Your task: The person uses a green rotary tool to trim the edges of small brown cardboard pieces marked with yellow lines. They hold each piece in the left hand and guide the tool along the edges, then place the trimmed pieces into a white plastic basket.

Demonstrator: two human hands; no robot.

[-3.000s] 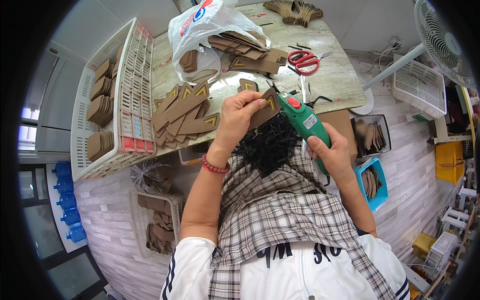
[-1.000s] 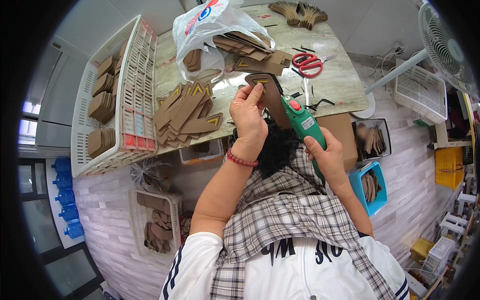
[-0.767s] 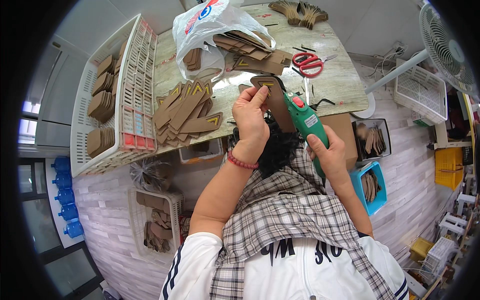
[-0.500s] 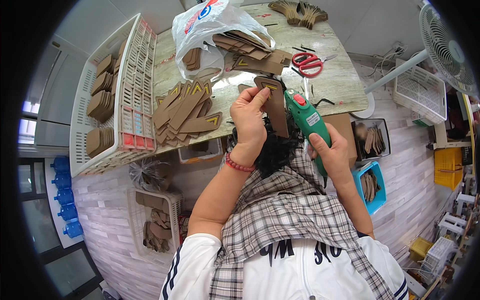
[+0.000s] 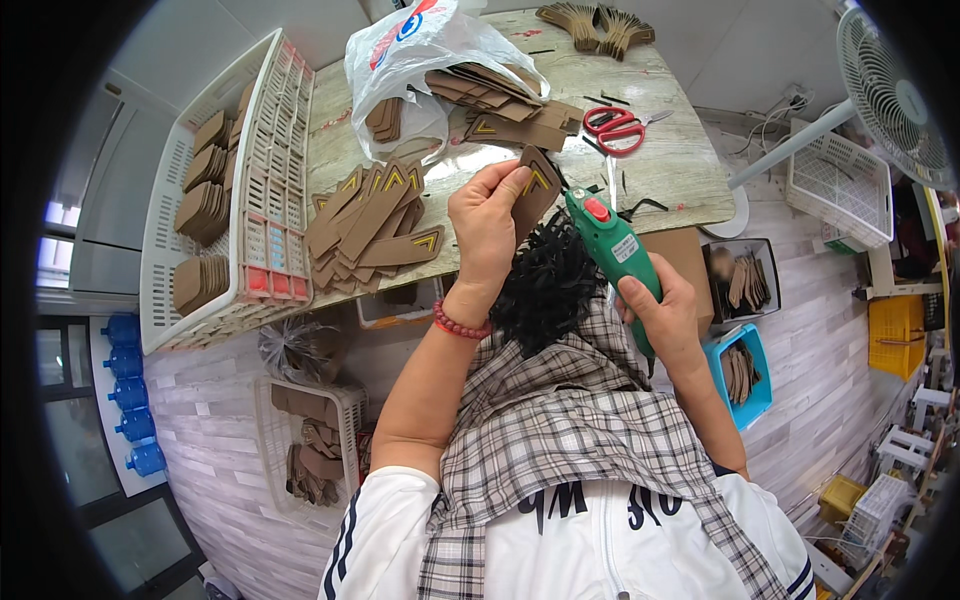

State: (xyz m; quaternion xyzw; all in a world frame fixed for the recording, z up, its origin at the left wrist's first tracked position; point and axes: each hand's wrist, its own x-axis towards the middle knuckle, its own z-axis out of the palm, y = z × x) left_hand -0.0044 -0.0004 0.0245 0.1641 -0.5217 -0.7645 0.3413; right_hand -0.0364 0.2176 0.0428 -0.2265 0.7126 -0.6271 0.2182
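Between the thumb and fingers of my left hand [image 5: 485,222] is a brown strap piece [image 5: 537,197] with a yellow chevron near its pointed end. My right hand [image 5: 660,305] is wrapped round a green handheld power tool [image 5: 622,245] with a red switch; its head is close beside the strap piece's edge. Below both hands, a bunch of black strips [image 5: 545,285] hangs over my checked apron [image 5: 560,430]. Similar chevron pieces form a loose pile [image 5: 370,225] on the table to the left of my left hand.
A white plastic bag [image 5: 400,60] with brown pieces stands on the table [image 5: 660,180] near red-handled scissors [image 5: 615,130]. A white crate [image 5: 275,170] of stacked pieces is at the left. A blue bin [image 5: 762,390] and a fan [image 5: 885,90] are at the right.
My left hand has shifted slightly left and turned, tilting the strap piece so its chevron end leans right. The black bunch shows more fully. My right hand has hardly moved.
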